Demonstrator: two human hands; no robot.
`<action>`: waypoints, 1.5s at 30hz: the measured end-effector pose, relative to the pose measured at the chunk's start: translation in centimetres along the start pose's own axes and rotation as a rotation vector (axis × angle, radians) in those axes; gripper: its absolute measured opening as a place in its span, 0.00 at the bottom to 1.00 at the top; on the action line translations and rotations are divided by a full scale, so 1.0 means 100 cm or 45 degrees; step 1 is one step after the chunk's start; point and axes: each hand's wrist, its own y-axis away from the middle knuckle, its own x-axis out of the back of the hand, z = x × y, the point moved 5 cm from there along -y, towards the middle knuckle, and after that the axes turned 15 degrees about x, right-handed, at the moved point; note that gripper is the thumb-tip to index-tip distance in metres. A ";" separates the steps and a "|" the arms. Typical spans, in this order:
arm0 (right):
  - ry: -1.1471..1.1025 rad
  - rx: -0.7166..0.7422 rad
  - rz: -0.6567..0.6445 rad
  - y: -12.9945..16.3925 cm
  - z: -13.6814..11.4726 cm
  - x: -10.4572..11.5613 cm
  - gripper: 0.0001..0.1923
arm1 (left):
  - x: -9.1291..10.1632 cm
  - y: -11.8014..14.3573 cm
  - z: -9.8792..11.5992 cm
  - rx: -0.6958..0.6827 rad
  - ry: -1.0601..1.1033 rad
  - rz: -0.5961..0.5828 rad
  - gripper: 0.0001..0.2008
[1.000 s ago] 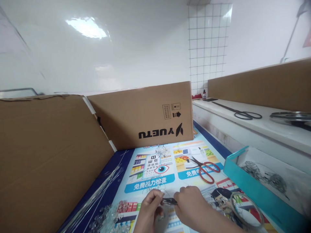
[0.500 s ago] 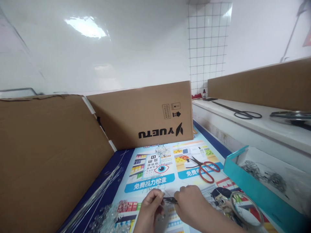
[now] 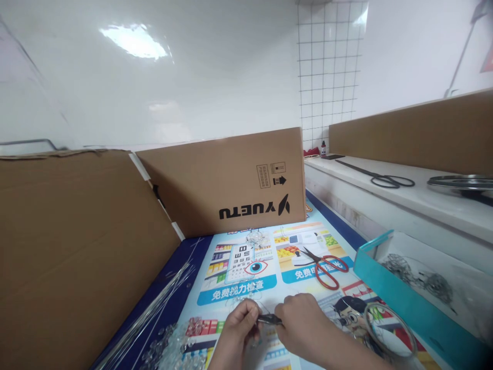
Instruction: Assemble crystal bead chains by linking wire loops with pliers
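At the 6 o'clock edge of the view, the right hand [image 3: 304,326] is closed around small dark pliers [image 3: 269,319], whose tip points toward 9 o'clock. The left hand [image 3: 236,331] pinches thin wire at that tip, just touching. Clear beads [image 3: 173,347] lie at 8 o'clock of the hands, red scissors [image 3: 327,270] at 1 o'clock.

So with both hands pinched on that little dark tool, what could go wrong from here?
The left hand sits right beside the loose clear beads; a nudge could scatter them. The right hand holds the pliers on what looks like thin wire, which might slip or spring. The tape roll crowds the right forearm.
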 end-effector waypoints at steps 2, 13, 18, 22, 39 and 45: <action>-0.006 0.005 0.003 0.000 0.001 0.000 0.10 | 0.000 0.000 0.000 -0.001 -0.019 -0.020 0.14; -0.050 0.024 0.016 0.000 0.000 -0.003 0.10 | 0.001 -0.002 -0.003 -0.011 -0.073 -0.073 0.14; -0.071 0.018 0.044 -0.001 0.001 -0.001 0.11 | 0.001 -0.001 -0.004 0.015 -0.042 -0.024 0.13; -0.123 0.040 0.096 0.001 0.010 0.006 0.09 | 0.003 -0.001 0.000 -0.011 0.009 0.040 0.13; -1.205 -0.046 0.416 -0.021 0.019 -0.034 0.08 | 0.000 -0.008 -0.019 0.102 0.020 -0.255 0.15; -1.359 -0.185 0.579 -0.020 0.024 -0.039 0.10 | -0.001 -0.007 -0.022 0.104 0.007 -0.284 0.13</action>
